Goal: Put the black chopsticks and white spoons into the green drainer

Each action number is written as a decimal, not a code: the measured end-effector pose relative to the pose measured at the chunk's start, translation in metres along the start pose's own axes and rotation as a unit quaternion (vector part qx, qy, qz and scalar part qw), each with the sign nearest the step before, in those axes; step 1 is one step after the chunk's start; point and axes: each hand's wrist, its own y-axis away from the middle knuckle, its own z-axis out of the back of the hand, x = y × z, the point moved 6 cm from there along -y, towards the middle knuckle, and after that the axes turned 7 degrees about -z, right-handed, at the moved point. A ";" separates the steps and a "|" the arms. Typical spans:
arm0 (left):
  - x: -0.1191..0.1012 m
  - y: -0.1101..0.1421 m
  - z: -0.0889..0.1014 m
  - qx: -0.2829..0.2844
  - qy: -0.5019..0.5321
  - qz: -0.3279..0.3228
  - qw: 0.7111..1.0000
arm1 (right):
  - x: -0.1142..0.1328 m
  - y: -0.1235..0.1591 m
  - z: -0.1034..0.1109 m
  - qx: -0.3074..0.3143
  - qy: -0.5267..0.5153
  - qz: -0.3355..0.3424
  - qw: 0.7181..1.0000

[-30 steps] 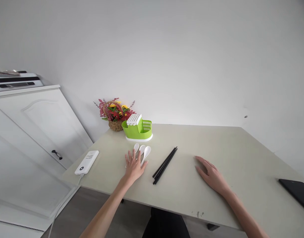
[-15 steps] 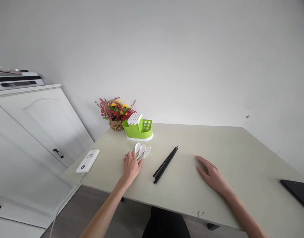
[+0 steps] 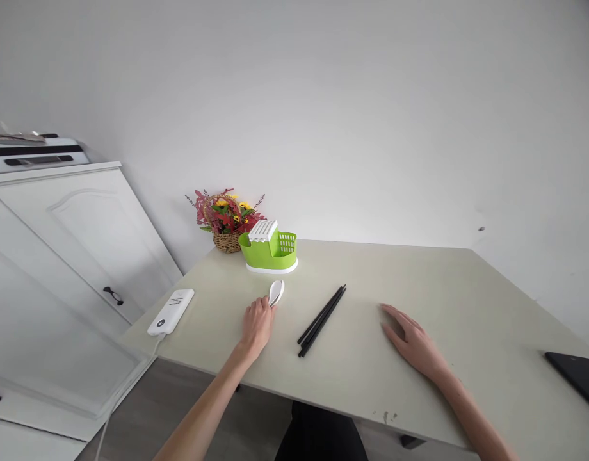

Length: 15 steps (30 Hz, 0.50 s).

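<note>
My left hand [image 3: 257, 323] is closed around the handles of the white spoons [image 3: 276, 292], whose bowls now lie stacked together and point toward the green and white cutlery holder [image 3: 269, 250]. Black chopsticks [image 3: 322, 311] lie in a bundle on the beige table [image 3: 352, 358], right of that hand. My right hand [image 3: 412, 342] rests flat on the table with its fingers stretched out, holding nothing, further right of the chopsticks.
A wicker basket of flowers [image 3: 225, 219] stands behind the holder by the wall. A white power bank [image 3: 170, 312] with a cable lies at the table's left edge. A black phone [image 3: 579, 376] lies at the far right. White cabinets [image 3: 68, 256] stand to the left.
My left hand went from lying open over the fanned spoons to closing on their handles and gathering them into one stack. My right hand has stayed in place.
</note>
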 end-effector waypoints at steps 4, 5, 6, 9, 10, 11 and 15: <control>-0.006 -0.002 0.003 0.005 0.017 -0.010 1.000 | 0.001 0.000 0.001 -0.001 0.002 0.001 1.000; -0.010 -0.003 0.005 0.004 0.022 -0.013 1.000 | 0.002 0.000 0.001 -0.001 0.003 0.000 1.000; -0.015 -0.004 0.008 0.003 0.027 -0.017 0.999 | 0.003 -0.001 0.001 0.001 0.005 -0.002 1.000; -0.046 -0.006 0.020 -0.005 0.047 -0.043 0.998 | 0.004 -0.001 0.002 0.007 0.007 -0.001 1.000; -0.061 -0.007 0.024 -0.008 0.058 -0.056 0.997 | 0.005 -0.001 0.003 0.007 0.007 0.000 1.000; -0.078 -0.007 0.029 -0.009 0.075 -0.072 0.995 | 0.005 -0.001 0.003 0.006 0.006 -0.001 1.000; -0.151 -0.006 0.036 0.015 0.111 -0.151 0.982 | 0.005 -0.001 0.004 -0.001 -0.002 -0.007 1.000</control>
